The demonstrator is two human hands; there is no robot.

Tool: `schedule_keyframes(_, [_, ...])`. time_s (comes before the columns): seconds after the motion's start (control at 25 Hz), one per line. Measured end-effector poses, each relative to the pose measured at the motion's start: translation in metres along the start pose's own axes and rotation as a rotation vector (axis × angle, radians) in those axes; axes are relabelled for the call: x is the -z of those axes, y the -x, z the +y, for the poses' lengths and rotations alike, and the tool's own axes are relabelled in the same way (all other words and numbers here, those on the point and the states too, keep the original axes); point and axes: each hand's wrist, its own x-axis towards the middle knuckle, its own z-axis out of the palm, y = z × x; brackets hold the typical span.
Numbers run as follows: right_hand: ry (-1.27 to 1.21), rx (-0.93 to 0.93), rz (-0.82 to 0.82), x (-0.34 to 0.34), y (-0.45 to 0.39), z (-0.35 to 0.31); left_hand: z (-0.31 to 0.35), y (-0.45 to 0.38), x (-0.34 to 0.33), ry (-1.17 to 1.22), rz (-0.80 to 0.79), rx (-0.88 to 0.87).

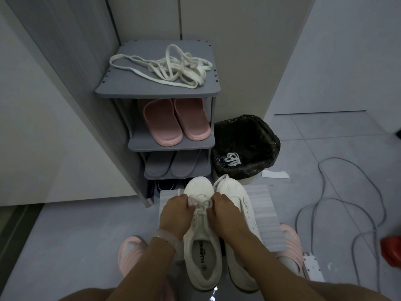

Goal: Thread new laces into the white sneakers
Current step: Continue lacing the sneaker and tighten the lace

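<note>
Two white sneakers stand side by side on the floor between my feet, toes pointing away. The left sneaker (200,253) has a white lace (200,204) crossing its eyelets near the toe. My left hand (175,211) pinches the lace at the left side of the eyelets, and my right hand (223,210) pinches it at the right side. The right sneaker (240,205) sits partly under my right forearm. A loose pile of white laces (173,67) lies on top of the grey shoe rack (121,92).
The rack holds pink slippers (175,121) and grey slippers (169,164). A bin with a black liner (245,146) holds an old lace beside it. White corrugated sheet (264,213) lies under the sneakers. Grey cables (347,205) and a power strip (312,266) lie right.
</note>
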Motion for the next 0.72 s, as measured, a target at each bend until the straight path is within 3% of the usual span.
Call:
schedule_keyframes(0.16, [0.068,0.018,0.015,-0.003,0.004,-0.002,0.003,0.001,0.001,-0.001,0.004,-0.007])
schedule_keyframes(0.32, [-0.019,-0.029,0.124,0.004,0.003,0.002,-0.002,-0.004,0.002,0.238,0.026,0.073])
schedule_keyframes(0.56, [-0.009,-0.053,0.032,-0.003,-0.002,0.003,-0.004,-0.003,0.006,-0.023,-0.099,-0.007])
schedule_keyframes(0.72, [0.051,0.018,0.077,-0.005,0.0,0.001,-0.002,-0.004,0.005,-0.016,-0.065,-0.003])
